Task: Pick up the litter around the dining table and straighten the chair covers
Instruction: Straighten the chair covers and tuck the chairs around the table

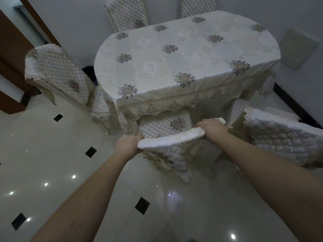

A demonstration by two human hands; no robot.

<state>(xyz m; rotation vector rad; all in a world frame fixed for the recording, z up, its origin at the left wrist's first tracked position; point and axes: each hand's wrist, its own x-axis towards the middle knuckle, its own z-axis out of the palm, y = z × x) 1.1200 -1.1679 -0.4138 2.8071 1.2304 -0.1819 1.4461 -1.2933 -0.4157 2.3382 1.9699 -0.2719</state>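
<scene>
chair cover: quilted cream fabric, bunched on the backrest top of the chair tucked at the table's near side.
left hand: fingers closed on its left end.
right hand: clenched on its right end.
step: straightening; next move probably a downward tug.
tablecloth: floral, embroidered.
floor: glossy tile, no litter visible.
</scene>
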